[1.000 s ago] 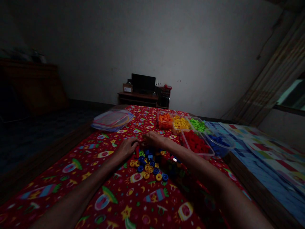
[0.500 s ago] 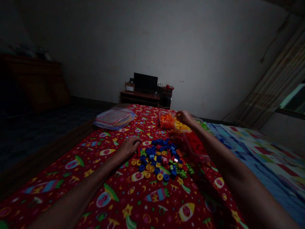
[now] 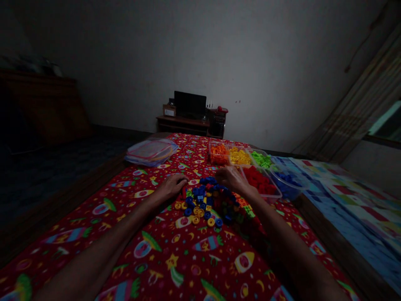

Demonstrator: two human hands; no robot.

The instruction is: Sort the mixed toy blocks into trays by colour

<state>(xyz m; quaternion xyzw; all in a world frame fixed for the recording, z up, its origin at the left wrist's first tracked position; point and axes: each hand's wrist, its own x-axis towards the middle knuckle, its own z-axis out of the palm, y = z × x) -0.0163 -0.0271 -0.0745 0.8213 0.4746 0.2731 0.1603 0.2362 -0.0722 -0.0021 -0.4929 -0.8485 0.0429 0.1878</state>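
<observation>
A pile of mixed toy building blocks (image 3: 200, 198), blue, yellow, green, red and orange, lies on the red patterned bed sheet (image 3: 175, 267). My left hand (image 3: 171, 186) rests at the pile's left edge, fingers loosely curved and apart from the thumb. Just by its fingertips is a red block (image 3: 184, 192), which it does not appear to grip. Over the far right side of the pile hovers my right hand (image 3: 231, 178), blurred and dim, its fingertips pointing left; whether anything is between them cannot be made out.
Clear plastic boxes hold sorted blocks: orange (image 3: 219, 154), yellow (image 3: 239, 156), green (image 3: 261, 159), red (image 3: 258, 182) and blue (image 3: 287, 180). Stacked clear lids (image 3: 152, 151) lie at the far left of the bed. A desk with a monitor (image 3: 190, 104) stands by the wall.
My right hand has come back from above the yellow box to the block pile, uncovering the yellow and green boxes. My left hand stays beside the pile. The view has shifted slightly.
</observation>
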